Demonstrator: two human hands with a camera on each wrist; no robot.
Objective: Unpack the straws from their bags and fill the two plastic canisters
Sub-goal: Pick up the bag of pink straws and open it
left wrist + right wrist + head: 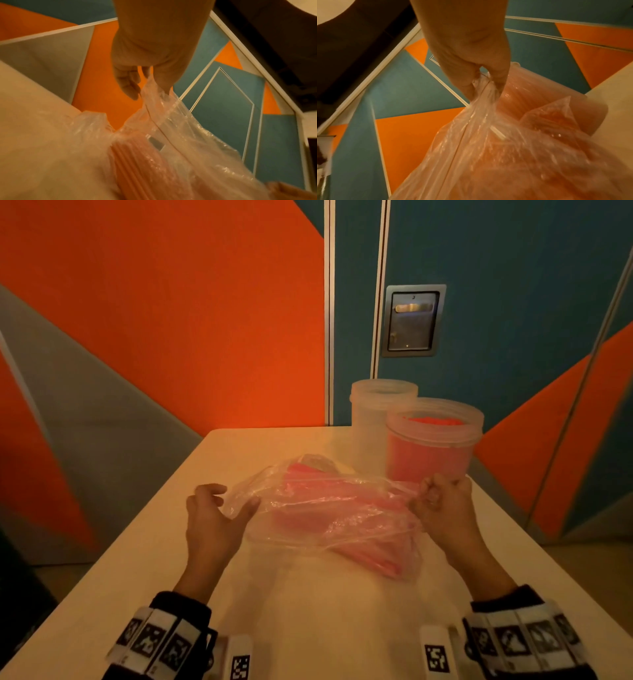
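A clear plastic bag (329,508) holding pink straws (363,546) is stretched between my hands above the table. My left hand (222,501) pinches the bag's left end (154,94) between thumb and fingers. My right hand (438,494) grips the right end, the film bunched in its curled fingers (494,77). Behind the right hand stands a canister (433,440) full of pink straws, and an empty translucent canister (380,412) stands just behind and to its left. The bag (488,148) fills the lower part of the right wrist view.
The pale table (308,611) runs from me to an orange, grey and teal panelled wall. A metal recessed door handle (412,320) sits in the teal door behind the canisters. The table's left and right edges drop off to the floor.
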